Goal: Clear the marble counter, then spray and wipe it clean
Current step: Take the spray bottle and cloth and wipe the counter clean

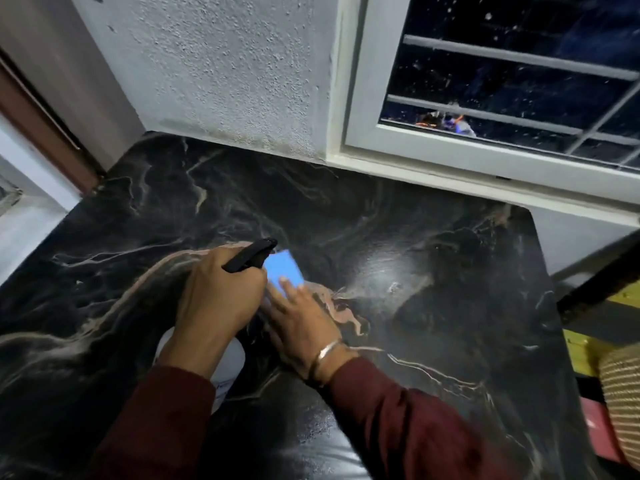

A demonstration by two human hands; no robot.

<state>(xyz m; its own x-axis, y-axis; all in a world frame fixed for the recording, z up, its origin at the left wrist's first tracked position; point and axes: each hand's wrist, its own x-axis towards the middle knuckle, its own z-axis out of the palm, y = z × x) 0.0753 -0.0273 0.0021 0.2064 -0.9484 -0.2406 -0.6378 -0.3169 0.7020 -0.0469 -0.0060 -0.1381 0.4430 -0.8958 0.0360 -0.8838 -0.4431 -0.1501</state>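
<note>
The black marble counter [398, 258] with pale veins fills the middle of the head view. My left hand [216, 299] grips the neck of a white spray bottle [228, 365], whose black nozzle [252, 254] points away to the right. My right hand [301, 323], with a metal bangle on its wrist, lies flat with straight fingers pressing a blue cloth [284, 270] onto the counter just right of the bottle. A wet sheen shows on the marble to the right of the cloth.
A rough white wall [225, 74] backs the counter, with a white-framed barred window [502, 84] at the back right. A brown door frame [41, 126] stands at the left. Past the counter's right edge are yellow and black items and a striped woven thing [620, 403].
</note>
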